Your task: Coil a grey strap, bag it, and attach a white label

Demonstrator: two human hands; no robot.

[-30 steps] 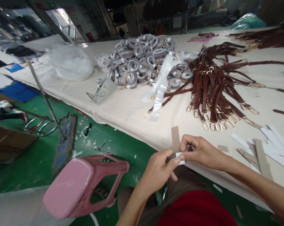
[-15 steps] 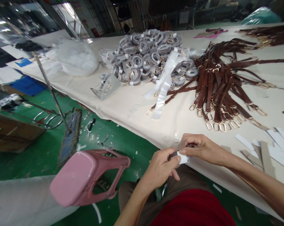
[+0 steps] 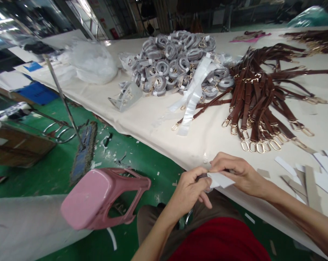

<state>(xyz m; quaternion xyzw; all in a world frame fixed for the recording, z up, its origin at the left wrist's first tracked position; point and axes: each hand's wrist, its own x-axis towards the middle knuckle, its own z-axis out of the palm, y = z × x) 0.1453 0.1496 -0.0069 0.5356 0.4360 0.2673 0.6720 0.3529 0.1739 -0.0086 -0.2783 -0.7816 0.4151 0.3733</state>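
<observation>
My left hand and my right hand meet at the near edge of the cream table. Both pinch a small dark rolled item I cannot make out, with a white paper strip around it; the strip sticks out under my right fingers. Beyond my hands lies a fan of brown leather straps with gold clips. Farther back is a heap of grey wrapped coils, with a long clear strip trailing from it.
Loose white and tan paper strips lie at the right. A clear plastic bag sits at the table's far left. On the green floor stand a tipped pink stool and a mop.
The tan strip that stood up between my hands is gone from view; the white strip now shows flat and longer under my right fingers. The view has shifted slightly.
</observation>
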